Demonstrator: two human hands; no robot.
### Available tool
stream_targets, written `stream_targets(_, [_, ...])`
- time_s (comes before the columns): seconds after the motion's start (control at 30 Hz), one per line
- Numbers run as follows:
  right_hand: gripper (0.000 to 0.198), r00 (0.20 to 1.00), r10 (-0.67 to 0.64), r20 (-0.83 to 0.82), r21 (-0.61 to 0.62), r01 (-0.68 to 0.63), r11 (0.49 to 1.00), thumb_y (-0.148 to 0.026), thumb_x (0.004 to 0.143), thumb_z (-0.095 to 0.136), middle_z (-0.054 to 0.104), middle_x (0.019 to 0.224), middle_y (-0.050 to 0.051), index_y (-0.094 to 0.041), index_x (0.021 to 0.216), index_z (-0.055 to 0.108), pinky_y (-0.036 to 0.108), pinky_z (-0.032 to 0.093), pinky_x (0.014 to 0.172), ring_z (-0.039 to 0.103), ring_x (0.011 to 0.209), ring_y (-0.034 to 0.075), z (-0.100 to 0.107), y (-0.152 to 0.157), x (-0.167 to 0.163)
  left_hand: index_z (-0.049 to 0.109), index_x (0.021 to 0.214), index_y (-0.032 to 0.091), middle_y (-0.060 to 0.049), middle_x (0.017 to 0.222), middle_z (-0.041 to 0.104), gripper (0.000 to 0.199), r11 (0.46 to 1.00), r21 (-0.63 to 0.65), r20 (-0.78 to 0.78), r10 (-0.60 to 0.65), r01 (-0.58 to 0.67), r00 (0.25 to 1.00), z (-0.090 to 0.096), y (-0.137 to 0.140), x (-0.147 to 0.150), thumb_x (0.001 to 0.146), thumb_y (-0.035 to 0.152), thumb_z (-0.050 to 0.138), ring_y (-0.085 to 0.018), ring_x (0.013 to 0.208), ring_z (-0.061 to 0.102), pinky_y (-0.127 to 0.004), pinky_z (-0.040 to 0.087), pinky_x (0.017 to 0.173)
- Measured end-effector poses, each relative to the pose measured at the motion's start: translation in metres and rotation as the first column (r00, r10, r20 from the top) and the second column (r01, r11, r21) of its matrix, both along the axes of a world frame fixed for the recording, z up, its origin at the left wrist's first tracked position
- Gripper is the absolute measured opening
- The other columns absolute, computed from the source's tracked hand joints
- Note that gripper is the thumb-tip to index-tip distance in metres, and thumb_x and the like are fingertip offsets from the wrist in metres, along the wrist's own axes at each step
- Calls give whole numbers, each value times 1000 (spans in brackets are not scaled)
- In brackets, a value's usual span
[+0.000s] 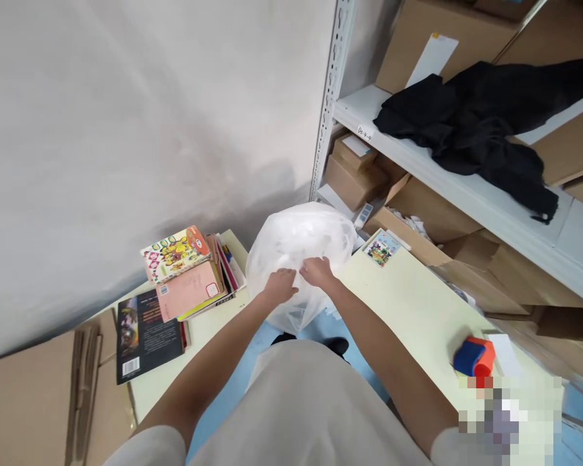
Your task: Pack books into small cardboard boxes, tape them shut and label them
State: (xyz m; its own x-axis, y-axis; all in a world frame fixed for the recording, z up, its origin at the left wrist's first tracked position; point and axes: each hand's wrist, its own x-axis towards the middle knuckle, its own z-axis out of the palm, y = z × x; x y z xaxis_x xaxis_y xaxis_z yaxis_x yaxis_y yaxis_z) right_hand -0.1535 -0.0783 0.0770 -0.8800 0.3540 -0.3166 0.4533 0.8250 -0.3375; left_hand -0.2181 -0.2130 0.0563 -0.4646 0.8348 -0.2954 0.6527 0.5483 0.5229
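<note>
One translucent plastic bag, puffed out between two pale tables. Two hands at its near side — left, right — fingers curled against it; fingertips obscured, so I cannot tell whether either grips. One book stack, count uncertain: lower covers partly hidden.

From my end I've got a plain off-white wall ahead & L, white shelving w/ a perforated upright on R, pale worktop surfaces both sides, blue floor btwn. Light's soft, w/ blurry wall shadows.
</note>
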Motion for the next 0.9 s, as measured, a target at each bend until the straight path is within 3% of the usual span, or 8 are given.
stream_targets(0.1, [20,997,-49,-66,-46,46,998,-27,85,49,65,73,3,-20,68,56,41,33,93,59,81,20,-3,5,4,63,92,22,-10,101,68,27,999,-34,17,-33,33,999,-15,-5,6,66,17,70,-31,107,56,-47,36,98])
stream_targets(0.2, [34,953,-191,-234,-263,128,956,-42,85,49,51,59,-2,-20,59,46,28,40,71,52,65,15,9,22,17,63,90,22,-10,102,67,24,999,-29,17,-30,31,999,-23,-9,7,67,19,69,-31,109,55,-50,32,100])
stream_targets(0.33, [40,769,-474,-428,-602,150,785,-58,82,47,43,58,-5,-21,67,47,23,36,55,42,55,11,39,40,30,63,94,19,-15,106,65,24,1000,-6,7,-10,10,1000,-22,-10,-1,70,23,67,-36,112,52,-57,25,102])
stream_targets(0.47, [41,579,-666,-470,-733,165,660,-63,81,46,46,62,-5,-22,81,50,22,36,50,40,52,10,70,44,37,60,105,20,-15,114,61,40,997,72,22,33,-35,999,-5,-8,-6,71,39,68,-35,115,50,-52,27,103])
stream_targets(0.6, [41,599,-655,-461,-719,180,671,-60,76,56,57,71,-2,-20,83,55,24,45,58,53,62,12,92,41,42,44,126,20,-15,127,50,74,900,370,36,234,-230,972,31,4,-2,64,48,72,-32,120,46,-43,34,101])
stream_targets(0.7, [35,680,-548,-487,-676,104,729,-53,73,62,58,67,-1,-18,75,59,24,45,57,53,61,12,106,35,47,29,136,19,-17,138,38,99,791,575,11,248,-209,969,59,20,-4,55,48,79,-33,132,33,-45,26,107])
stream_targets(0.8, [33,719,-499,-485,-697,27,716,-50,71,65,57,62,-2,-18,68,59,24,43,52,51,55,11,118,31,51,35,134,19,-15,135,47,80,781,623,1,64,-51,998,74,36,-11,68,44,72,-30,128,40,-46,19,111])
stream_targets(0.9, [34,597,-633,-493,-770,37,636,-52,73,61,61,66,0,-18,76,60,25,44,51,54,56,13,127,34,56,52,121,20,-10,116,63,41,832,555,52,-21,-12,998,75,41,-21,84,36,56,-25,107,59,-42,31,105])
